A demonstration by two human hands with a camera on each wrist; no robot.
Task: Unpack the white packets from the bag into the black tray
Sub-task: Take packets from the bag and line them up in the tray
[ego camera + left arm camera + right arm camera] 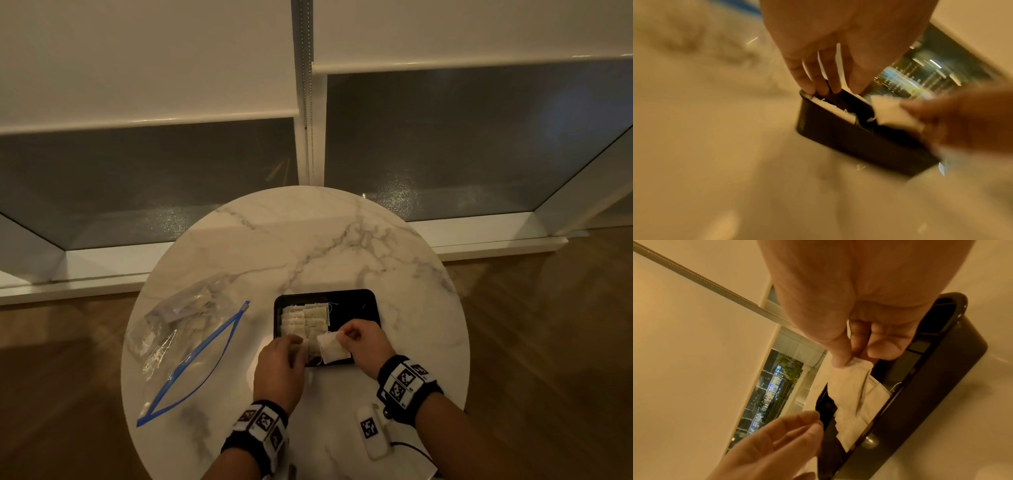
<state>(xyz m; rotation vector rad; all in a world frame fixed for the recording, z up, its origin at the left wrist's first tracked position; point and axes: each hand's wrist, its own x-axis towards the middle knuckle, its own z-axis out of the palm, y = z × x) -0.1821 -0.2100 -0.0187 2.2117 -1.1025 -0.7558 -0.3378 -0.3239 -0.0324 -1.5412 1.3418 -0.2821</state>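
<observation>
Marble table [308, 246]: right hand [849, 321] pinches packet [851, 382] over tray [941, 386].

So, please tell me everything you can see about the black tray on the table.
The black tray is a shallow rectangle with rounded corners and a raised rim; it looks like smooth, slightly shiny plastic. It lies flat on the round marble table, near the front edge. White packets lie in rows in its left half; the right half shows bare black floor. The left hand reaches over its near left corner, and the right hand pinches one white packet above its near edge.
</observation>
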